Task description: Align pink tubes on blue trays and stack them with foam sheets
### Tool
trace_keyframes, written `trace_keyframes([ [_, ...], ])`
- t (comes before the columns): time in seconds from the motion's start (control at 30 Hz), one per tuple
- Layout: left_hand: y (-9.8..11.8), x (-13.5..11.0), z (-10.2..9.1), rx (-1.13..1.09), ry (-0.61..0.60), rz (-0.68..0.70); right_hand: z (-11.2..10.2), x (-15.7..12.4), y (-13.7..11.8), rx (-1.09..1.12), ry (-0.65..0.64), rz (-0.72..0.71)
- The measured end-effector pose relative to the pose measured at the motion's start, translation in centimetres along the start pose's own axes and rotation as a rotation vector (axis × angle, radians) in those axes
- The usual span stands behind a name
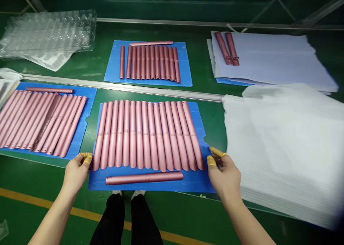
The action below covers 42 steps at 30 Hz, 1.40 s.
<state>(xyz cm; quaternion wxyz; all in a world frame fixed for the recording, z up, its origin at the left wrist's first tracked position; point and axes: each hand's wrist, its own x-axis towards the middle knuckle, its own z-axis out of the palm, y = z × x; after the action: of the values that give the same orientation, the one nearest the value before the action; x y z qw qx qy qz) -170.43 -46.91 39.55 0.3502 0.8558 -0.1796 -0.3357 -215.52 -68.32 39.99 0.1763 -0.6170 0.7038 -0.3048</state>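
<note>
Pink metal tubes [147, 135] fan across a blue corrugated sheet [150, 184] on the green counter [215, 125]; one more tube [144, 178] lies crosswise near me. My left grip [76, 171] and right grip [224, 175] pinch the sheet's side edges evenly, keeping tubes settled.

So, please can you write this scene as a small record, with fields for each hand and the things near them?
left hand: touching left edge of blue plastic sheet
right hand: touching right edge of that sheet
fingers: yellow finger cots on both hands
on sheet: row of pink tubes, one pink tube lying crosswise below
right side: white foam sheets, stacked
</note>
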Motion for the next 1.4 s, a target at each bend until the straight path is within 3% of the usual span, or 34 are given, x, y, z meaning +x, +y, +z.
trace_keyframes([
  [0.17, -2.6, -1.5, -1.2, -0.152, -0.143, -0.08, 0.0, -0.2, -1.3, 0.03, 0.022, 0.1],
  [0.4, -6.6, -3.3, -1.5, -0.136, -0.277, -0.207, 1.9, 1.0, -3.2, -0.031, 0.049, 0.013],
  [0.63, -9.3, -8.2, 2.3, -0.344, -0.537, -0.427, 5.4, 7.0, -7.1, -0.138, 0.013, -0.044],
  [0.77, -9.3, -12.7, 4.9, -0.46, -0.549, -0.476, 6.9, 9.2, -10.2, -0.137, -0.107, -0.106],
  [0.87, -8.6, -16.0, 7.4, -0.539, -0.556, -0.515, 6.9, 8.4, -11.5, -0.151, -0.131, -0.221],
  [0.93, -7.8, -17.9, 9.4, -0.584, -0.589, -0.538, 5.8, 6.4, -11.4, -0.149, -0.085, -0.312],
  [1.03, -6.4, -19.6, 11.9, -0.593, -0.714, -0.539, 2.4, 1.3, -9.3, -0.125, 0.013, -0.361],
  [1.1, -5.9, -19.6, 11.8, -0.532, -0.814, -0.524, -0.6, -3.3, -6.9, -0.11, 0.073, -0.256],
  [1.17, -6.0, -18.3, 9.9, -0.452, -0.84, -0.489, -3.6, -8.6, -4.2, -0.088, 0.167, -0.019],
  [1.23, -6.7, -15.8, 6.4, -0.401, -0.722, -0.435, -5.8, -14.2, -1.9, -0.033, 0.276, 0.25],
  [1.3, -7.4, -12.9, 2.3, -0.38, -0.445, -0.386, -6.7, -19.5, -0.4, 0.078, 0.323, 0.523],
  [1.33, -7.6, -11.4, 0.5, -0.368, -0.282, -0.37, -6.6, -21.9, -0.1, 0.183, 0.302, 0.653],
  [1.4, -7.5, -8.9, -2.0, -0.406, -0.091, -0.352, -5.6, -25.4, -0.3, 0.45, 0.189, 0.875],
])
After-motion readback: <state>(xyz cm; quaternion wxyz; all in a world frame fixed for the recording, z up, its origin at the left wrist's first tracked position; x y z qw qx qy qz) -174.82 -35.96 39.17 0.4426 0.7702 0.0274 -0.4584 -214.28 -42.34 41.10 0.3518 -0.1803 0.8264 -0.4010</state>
